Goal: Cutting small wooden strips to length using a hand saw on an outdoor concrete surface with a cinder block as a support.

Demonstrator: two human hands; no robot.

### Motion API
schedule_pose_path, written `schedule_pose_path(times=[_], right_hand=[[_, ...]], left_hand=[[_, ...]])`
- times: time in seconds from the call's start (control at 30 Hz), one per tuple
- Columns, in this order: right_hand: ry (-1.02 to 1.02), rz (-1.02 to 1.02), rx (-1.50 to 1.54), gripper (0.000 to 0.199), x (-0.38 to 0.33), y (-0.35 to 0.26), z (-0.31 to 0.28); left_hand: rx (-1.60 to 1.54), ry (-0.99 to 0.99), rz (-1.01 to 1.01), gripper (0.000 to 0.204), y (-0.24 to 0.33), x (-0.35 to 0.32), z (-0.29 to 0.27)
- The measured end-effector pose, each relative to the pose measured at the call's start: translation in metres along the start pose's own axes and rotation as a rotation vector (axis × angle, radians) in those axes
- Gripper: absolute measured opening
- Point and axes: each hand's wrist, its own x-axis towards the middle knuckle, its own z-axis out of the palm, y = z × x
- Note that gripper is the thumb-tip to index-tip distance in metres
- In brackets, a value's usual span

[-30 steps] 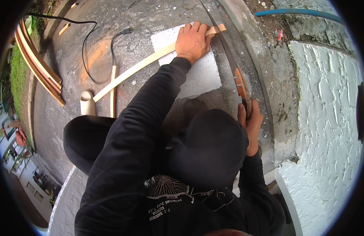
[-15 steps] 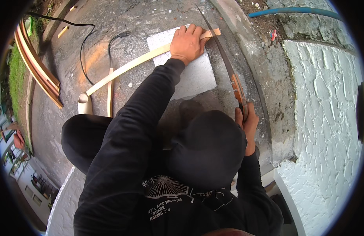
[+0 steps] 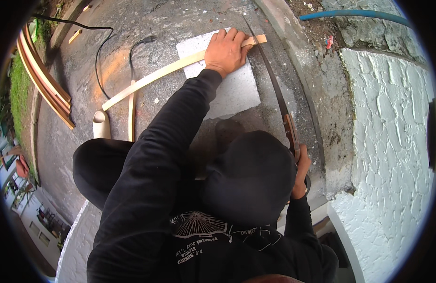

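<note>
My left hand (image 3: 226, 53) is closed over a pale wooden strip (image 3: 156, 74), pressing it onto a light grey slab (image 3: 233, 94). The strip's far end sticks out past the slab to the right. There the blade of a handsaw (image 3: 273, 80) crosses it, just beyond my left fingers. My right hand (image 3: 301, 172) grips the saw's wooden handle, close beside my right knee. Part of that grip is hidden by the knee. Under the long strip's lower left part lies another wooden strip (image 3: 131, 111).
Several long wooden strips (image 3: 46, 78) are stacked at the far left. A black cord with a plug (image 3: 145, 41) lies on the concrete. A beige shoe toe (image 3: 101, 123) shows by my left knee. A blue hose (image 3: 354, 13) and a rough white wall (image 3: 390, 122) are at the right.
My right hand has drawn the saw back toward me, so the blade has slid nearer along the strip's end. My left hand stays on the strip.
</note>
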Motion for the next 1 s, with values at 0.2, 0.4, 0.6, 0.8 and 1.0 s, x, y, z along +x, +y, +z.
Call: schedule_pose_path(times=[0.2,0.4,0.6,0.8,1.0], right_hand=[[-0.037,-0.011,-0.112,0.022,0.081,-0.055,0.036],[-0.035,0.099,-0.105,0.023,0.064,-0.050,0.052],[-0.011,0.116,-0.014,0.020,0.039,-0.048,0.019],[-0.006,-0.036,-0.074,0.020,0.118,-0.076,0.067],[0.015,0.024,-0.077,0.020,0.056,-0.064,0.033]], left_hand=[[0.051,-0.063,0.042,0.032,-0.003,0.000,-0.004],[0.111,-0.077,-0.038,0.032,0.002,-0.001,-0.003],[0.019,-0.042,0.007,0.032,0.001,0.002,-0.003],[0.087,-0.066,-0.034,0.030,-0.004,0.001,-0.004],[0.067,-0.102,-0.060,0.033,0.004,-0.001,-0.004]])
